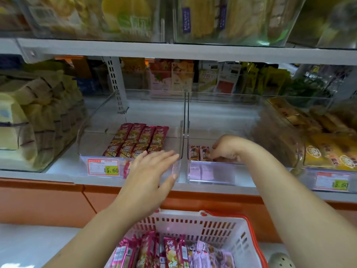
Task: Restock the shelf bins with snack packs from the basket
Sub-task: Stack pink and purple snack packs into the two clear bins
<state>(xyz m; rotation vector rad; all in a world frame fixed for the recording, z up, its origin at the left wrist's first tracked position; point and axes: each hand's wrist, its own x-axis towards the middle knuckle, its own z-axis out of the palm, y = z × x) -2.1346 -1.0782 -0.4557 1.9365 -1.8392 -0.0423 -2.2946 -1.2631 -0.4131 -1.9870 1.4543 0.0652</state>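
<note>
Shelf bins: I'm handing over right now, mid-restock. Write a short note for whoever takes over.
Left hand: open, fingers straight, holding nothing, over the front of the left bin.
Right hand: inside the right bin, fingers curled on the small packs at its front.
Done: the left bin has a row of red packs; the right bin has only a few small packs at the front.
Left: the basket below holds spare red packs and pink packs. Both bins have bare floor farther back.
</note>
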